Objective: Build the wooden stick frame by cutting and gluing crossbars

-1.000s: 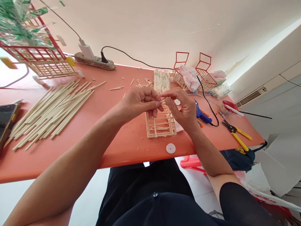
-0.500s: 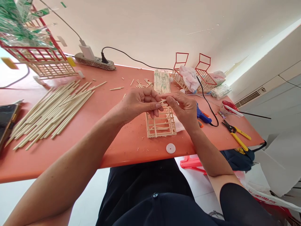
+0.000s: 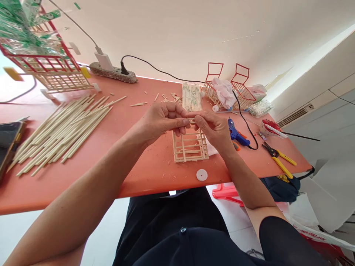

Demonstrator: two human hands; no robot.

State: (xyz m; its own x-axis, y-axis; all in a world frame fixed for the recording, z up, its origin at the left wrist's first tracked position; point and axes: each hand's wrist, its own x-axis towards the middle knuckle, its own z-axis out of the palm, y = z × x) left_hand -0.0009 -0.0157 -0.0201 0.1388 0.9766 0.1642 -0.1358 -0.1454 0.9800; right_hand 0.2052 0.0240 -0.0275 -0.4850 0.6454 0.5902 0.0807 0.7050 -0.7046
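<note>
My left hand (image 3: 168, 119) and my right hand (image 3: 213, 127) meet above a small frame of wooden sticks (image 3: 191, 160), fingertips almost touching. Between them is a short wooden stick (image 3: 192, 120), pinched at its ends by thumb and fingers of each hand; most of it is hidden. The stick frame lies on the orange table (image 3: 146, 162), its far part covered by my hands. Toward the table's front edge lies a white disc (image 3: 202, 174) with a small hole. A blue glue gun (image 3: 237, 136) rests just right of my right hand.
Long wooden sticks (image 3: 66, 133) are piled at the left, near a larger stick model (image 3: 63, 75). A power strip (image 3: 116, 74) runs along the wall. Yellow-handled pliers (image 3: 280, 157) and a red-lined cup (image 3: 269, 127) lie right. A stick bundle (image 3: 192, 96) and red-railed models (image 3: 241, 90) stand behind.
My right hand has shifted slightly left, closing the gap to my left hand. More of the glue gun shows beside it. The short stick is now more covered by fingers.
</note>
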